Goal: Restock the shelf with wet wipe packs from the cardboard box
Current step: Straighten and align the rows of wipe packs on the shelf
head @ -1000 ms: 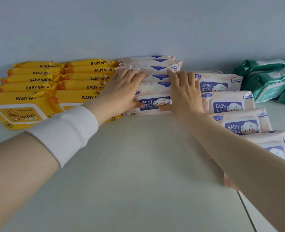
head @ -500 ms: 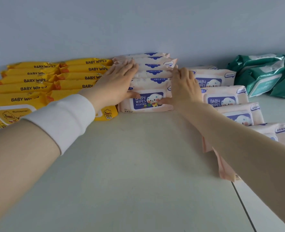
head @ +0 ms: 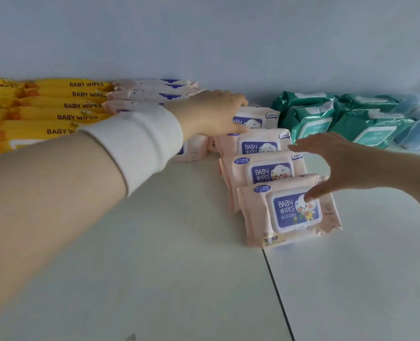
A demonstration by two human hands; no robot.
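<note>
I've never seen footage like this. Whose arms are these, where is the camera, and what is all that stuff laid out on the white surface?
There is no machine here: these are a person's two bare arms, filmed by a wide-angle camera worn on their head, looking forward and down. So there is only this one view.

On the white shelf surface lie packs of baby wipes, sorted by colour: yellow packs at the left, pink packs in the middle, green packs and blue packs at the right.

The left hand, with a white sleeve cuff on its wrist, rests flat on the pink packs at the back. The right hand is open, its thumb touching the nearest pink pack. Neither hand is gripping anything. No cardboard box is in view.
</note>
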